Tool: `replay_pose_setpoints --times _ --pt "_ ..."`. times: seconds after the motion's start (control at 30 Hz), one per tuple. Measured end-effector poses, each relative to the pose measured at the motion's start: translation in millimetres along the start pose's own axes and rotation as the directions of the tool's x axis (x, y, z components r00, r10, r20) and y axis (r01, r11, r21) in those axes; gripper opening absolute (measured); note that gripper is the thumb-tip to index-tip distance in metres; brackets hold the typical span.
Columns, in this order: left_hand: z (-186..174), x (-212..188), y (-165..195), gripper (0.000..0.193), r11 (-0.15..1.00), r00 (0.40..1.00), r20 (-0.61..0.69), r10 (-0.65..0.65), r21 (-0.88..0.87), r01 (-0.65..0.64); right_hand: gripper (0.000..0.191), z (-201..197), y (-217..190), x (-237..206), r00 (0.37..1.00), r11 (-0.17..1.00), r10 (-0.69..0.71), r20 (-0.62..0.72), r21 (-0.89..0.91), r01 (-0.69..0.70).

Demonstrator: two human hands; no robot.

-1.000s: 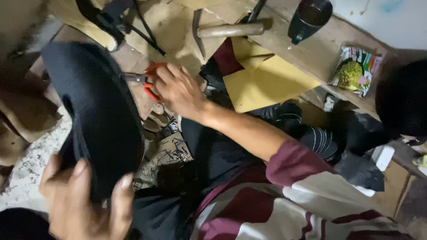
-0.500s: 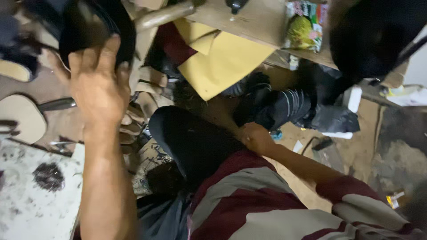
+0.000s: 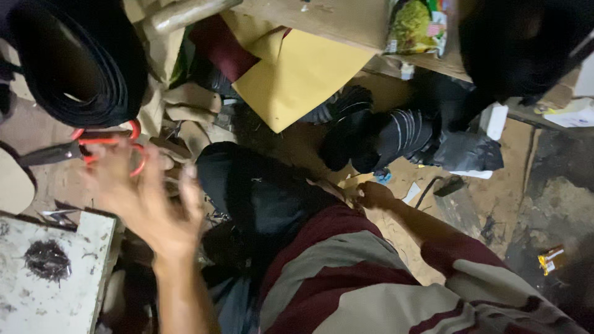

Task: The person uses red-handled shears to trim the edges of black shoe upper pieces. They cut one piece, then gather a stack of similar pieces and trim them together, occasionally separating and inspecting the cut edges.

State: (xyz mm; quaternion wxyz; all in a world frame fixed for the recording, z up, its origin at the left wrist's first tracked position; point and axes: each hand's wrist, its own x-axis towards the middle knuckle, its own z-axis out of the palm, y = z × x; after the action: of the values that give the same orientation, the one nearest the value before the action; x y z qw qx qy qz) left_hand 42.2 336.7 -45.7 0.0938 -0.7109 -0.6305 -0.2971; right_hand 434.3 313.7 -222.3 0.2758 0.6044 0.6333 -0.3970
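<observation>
- Red-orange plastic loops marked the scissors (image 3: pixel 93 147), which lay on the cluttered floor just below a thick roll of black sheet (image 3: pixel 77 59), dark blades pointing left.
- Spread open and motion-blurred, the left hand (image 3: pixel 145 198) hung right over those handles, gripping nothing; whether its fingertips touched the loops could not be told.
- Judged by their look, the scissors would be light, rigid and easy to lift; the loops were the place to take hold, away from the pointed blades.
- Loosely curled, the right hand (image 3: pixel 371 195) rested low beside the dark-trousered knee (image 3: pixel 260 192); whether it pinched anything could not be told.
- Round about lay a yellow sheet (image 3: pixel 297 77), black ribbed soles (image 3: pixel 377 136), tan offcuts (image 3: pixel 189 105) and a scuffed white board (image 3: pixel 52 272).
</observation>
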Motion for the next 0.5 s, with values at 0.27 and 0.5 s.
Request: replay_pose_setpoints --times 0.27,0.5 --pt "66.9 -115.0 82.2 0.041 0.93 0.921 0.356 -0.158 -0.261 0.26 0.063 -3.8 -7.0 54.1 0.996 0.997 -0.02 -0.085 0.068 0.026" --pt "85.9 -148.6 96.3 0.036 0.909 0.865 0.43 -0.257 -0.197 0.368 0.064 -7.3 -4.3 72.5 0.994 0.994 -0.015 -0.11 0.107 0.027"
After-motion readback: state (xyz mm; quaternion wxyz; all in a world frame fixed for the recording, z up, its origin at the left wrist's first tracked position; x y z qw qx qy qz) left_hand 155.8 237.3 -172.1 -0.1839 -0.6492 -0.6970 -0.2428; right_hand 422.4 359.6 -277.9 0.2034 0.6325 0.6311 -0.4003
